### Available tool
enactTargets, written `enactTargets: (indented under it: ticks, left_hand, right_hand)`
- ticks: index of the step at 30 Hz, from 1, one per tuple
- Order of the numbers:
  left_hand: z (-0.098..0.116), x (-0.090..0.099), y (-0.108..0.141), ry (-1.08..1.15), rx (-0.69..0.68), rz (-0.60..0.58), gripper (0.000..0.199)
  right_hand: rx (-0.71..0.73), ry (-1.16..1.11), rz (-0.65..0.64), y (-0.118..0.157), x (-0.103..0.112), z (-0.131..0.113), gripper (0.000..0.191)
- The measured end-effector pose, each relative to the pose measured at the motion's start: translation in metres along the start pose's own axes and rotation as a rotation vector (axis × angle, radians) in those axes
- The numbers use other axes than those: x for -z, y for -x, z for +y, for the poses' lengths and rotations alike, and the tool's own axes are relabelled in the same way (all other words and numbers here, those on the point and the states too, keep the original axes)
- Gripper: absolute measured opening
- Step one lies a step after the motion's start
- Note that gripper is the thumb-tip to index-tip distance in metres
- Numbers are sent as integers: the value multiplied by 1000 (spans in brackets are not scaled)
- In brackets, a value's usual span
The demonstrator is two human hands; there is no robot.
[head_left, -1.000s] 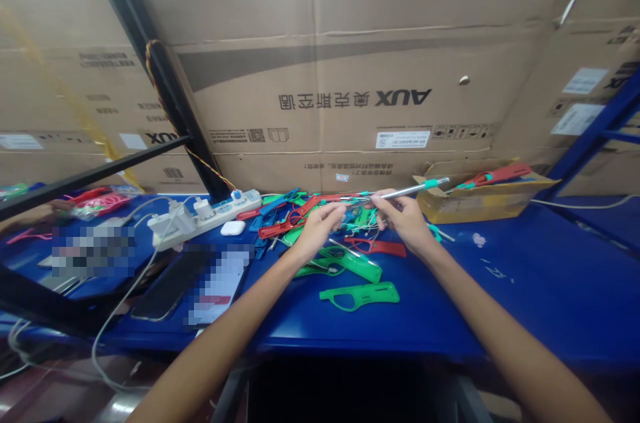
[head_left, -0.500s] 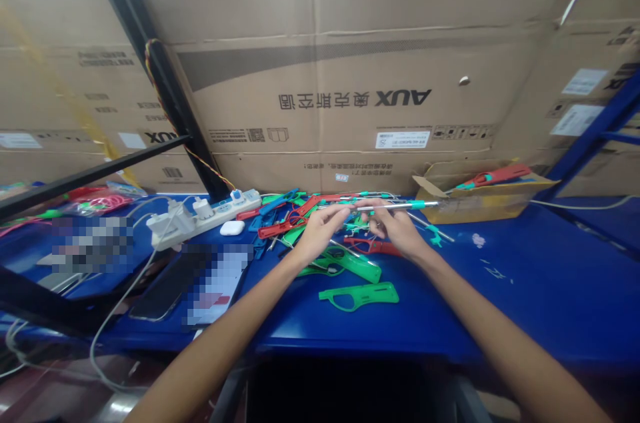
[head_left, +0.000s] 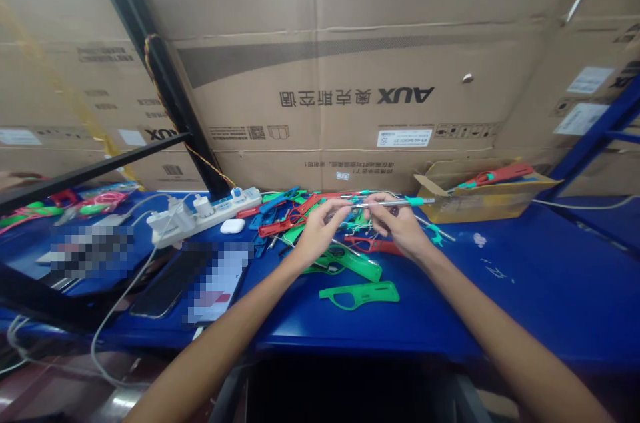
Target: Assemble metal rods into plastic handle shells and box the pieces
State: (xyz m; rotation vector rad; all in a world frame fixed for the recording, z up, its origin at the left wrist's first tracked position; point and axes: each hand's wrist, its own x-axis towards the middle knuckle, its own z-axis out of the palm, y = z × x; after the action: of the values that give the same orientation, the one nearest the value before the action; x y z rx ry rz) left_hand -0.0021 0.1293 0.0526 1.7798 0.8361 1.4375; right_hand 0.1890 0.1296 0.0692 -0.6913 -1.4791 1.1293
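A thin metal tube with a teal fitting (head_left: 414, 201) is held level between my hands, above a pile of lighter parts. My right hand (head_left: 400, 226) pinches it between thumb and fingers, the teal end sticking out to the right. My left hand (head_left: 320, 229) is closed at the tube's left end, fingertips hiding what they grip. Under the hands lie green casing halves (head_left: 357, 265) and a red casing half (head_left: 373, 245). Closer to me a single green casing half with a trigger opening (head_left: 360, 295) lies flat on the blue table (head_left: 420, 323).
At the back right stands an open cardboard box (head_left: 480, 204) with red parts (head_left: 495, 176) inside. To the left are a white power strip (head_left: 220, 213) with plugs, a white earbud case (head_left: 233, 226) and a dark phone (head_left: 173, 279). A black post (head_left: 165, 83) rises behind them.
The tube has shifted slightly left between my hands. My right hand has moved a little up and toward my left, and its fingers have changed position on the tube.
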Motion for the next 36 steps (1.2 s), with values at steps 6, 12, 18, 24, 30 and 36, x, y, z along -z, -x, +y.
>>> enactTargets:
  ticks: [6,12,18,24,30,36]
  left_hand:
    - [4,1,3,-122,-142,11,24]
    - [3,4,4,-205,-247,7,23]
    - [4,5,3,-239,-321,-14,20]
    - [3,5,3,-280,-395,4,20]
    - [0,7,3,-348,-428,-1,21]
    - [1,4,6,-440,-412,-83,25]
  right_hand:
    - [-18,-3,2,2,-2,2,37]
    - [-39,-4,-16,4,-2,2,37]
    - [-46,3,-21,3,1,0,38]
    - [-44,19,1,3,-1,3,39]
    - [-29,72,4,4,-4,1,40]
    - [15,209,-3,5,-3,-3,47]
